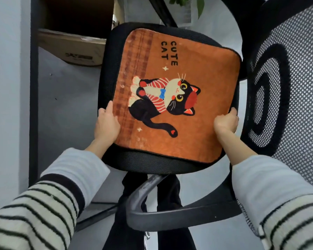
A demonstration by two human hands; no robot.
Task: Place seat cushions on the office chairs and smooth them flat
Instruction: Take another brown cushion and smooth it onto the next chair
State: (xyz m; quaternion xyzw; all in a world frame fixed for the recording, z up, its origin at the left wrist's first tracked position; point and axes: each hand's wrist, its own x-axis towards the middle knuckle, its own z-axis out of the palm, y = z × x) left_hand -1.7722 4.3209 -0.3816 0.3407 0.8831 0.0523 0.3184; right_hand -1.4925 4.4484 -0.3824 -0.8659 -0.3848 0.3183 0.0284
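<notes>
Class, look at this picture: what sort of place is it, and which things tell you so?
Probably an office or workroom. A mesh-backed office chair stands by a dark desk frame, with a cardboard box stored underneath and a potted plant behind.

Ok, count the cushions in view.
1. The orange cat cushion lies on the chair seat, with the left hand gripping its left edge and the right hand its right edge. Others may be out of frame.

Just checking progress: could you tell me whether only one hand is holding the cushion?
No, the left hand and right hand each grip a side of the cushion.
</notes>
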